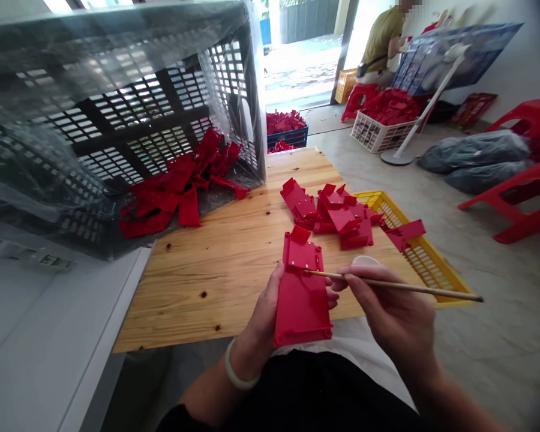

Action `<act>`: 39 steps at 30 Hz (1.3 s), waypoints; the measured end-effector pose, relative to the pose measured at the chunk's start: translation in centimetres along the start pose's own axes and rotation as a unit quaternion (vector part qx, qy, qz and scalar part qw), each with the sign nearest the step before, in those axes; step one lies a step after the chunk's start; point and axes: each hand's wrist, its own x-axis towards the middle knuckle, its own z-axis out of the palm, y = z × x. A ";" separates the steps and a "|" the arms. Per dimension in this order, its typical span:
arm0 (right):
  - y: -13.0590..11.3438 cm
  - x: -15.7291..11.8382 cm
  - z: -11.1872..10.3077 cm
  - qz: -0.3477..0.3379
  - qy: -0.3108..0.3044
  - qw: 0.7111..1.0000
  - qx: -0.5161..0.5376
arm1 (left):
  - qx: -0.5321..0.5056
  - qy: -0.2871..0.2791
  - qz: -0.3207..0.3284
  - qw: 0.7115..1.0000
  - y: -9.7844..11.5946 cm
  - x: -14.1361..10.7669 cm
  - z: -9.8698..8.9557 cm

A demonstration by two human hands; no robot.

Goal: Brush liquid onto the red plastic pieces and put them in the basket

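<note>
Wooden tabletop [216, 300], red plastic parts [342, 216] heaped on it
Yellow basket [425, 258] at right edge; bagged crate [139, 114] on its side at left, more parts [180, 192] at its mouth.

Bare tabletop [207, 288] lies open ahead of my left hand [267, 318], up to the tilted plastic crate [135, 126]. Ahead of my right hand [391, 318], the pile of red plastic pieces [342, 216] blocks the way to the yellow basket [420, 264].

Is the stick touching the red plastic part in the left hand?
Cannot tell. The head view shows the stick from the right hand crossing over the red plastic part in the left hand, but not contact or a gap.
</note>
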 end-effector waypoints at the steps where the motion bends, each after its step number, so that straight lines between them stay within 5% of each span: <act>1: 0.2 -0.1 0.0 0.001 0.003 1.000 -0.008 | -0.003 0.006 -0.007 1.000 0.0 0.0 0.0; 11: 0.6 -0.3 -0.2 -0.015 -0.019 1.000 -0.017 | -0.015 0.009 0.003 1.000 0.0 0.0 0.3; 19: -0.3 -0.2 0.0 -0.042 -0.040 0.998 -0.028 | -0.018 0.105 0.070 0.992 0.8 -0.5 2.3; 28: 1.1 -0.1 -0.2 -0.035 -0.016 0.999 -0.024 | -0.025 0.010 0.018 0.999 0.5 0.2 0.5; 35: 0.3 -0.3 0.0 -0.033 -0.043 0.998 -0.015 | -0.060 0.112 0.068 0.990 0.8 -0.2 1.8; 39: 0.6 -0.4 -0.1 -0.031 -0.035 0.999 -0.011 | -0.058 0.086 0.042 0.994 0.4 0.0 1.2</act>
